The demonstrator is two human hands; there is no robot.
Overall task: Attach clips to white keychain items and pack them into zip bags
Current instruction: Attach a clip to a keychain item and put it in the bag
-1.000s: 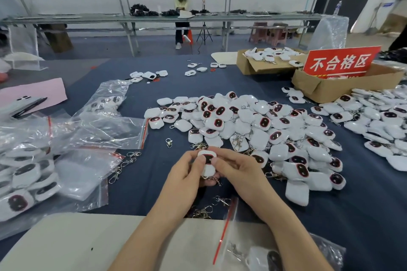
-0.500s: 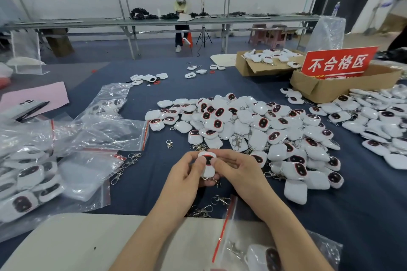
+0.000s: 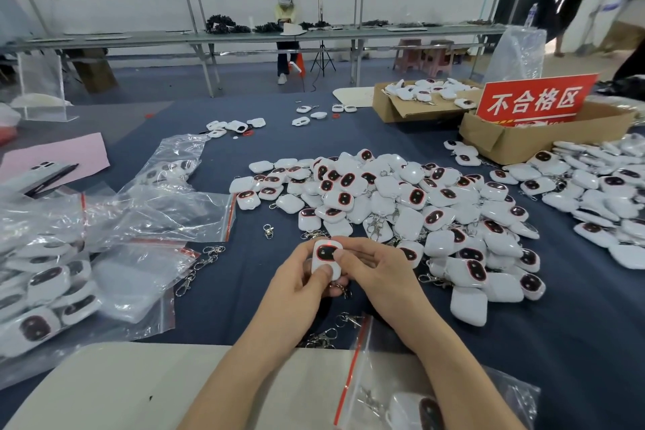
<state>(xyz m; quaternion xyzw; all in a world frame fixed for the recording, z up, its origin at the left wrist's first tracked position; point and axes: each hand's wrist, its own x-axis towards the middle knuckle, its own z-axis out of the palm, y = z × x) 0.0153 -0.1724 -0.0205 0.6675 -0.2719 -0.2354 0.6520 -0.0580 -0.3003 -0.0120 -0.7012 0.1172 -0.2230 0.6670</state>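
one white keychain item (image 3: 326, 257), its dark, red-rimmed face turned up, is held upright between both hands above the blue cloth (image 3: 576, 342), near the middle of the scene. the left hand (image 3: 296, 286) is curled round its left side, with the thumb pressed on the lower part of the face and the fingers wrapped behind. the right hand (image 3: 378, 272) is closed on its right edge, with a fingertip laid on the rim of the dark face. a metal clip (image 3: 343, 291) is seen just below the item, between the two hands; whether it is fastened cannot be told. a large pile of keychain items (image 3: 401, 206) is spread just beyond the hands and to the right, some with clips attached. loose clips (image 3: 200, 267) are scattered left of the hands, and further clips (image 3: 324, 337) lie near the wrists. zip bags (image 3: 139, 216), some filled, are heaped at the left. a near zip bag (image 3: 384, 398), red-sealed and holding one item, lies partly on a pale board (image 3: 104, 387). a cardboard box (image 3: 544, 140) bearing a red sign (image 3: 534, 101) is placed at the far right.
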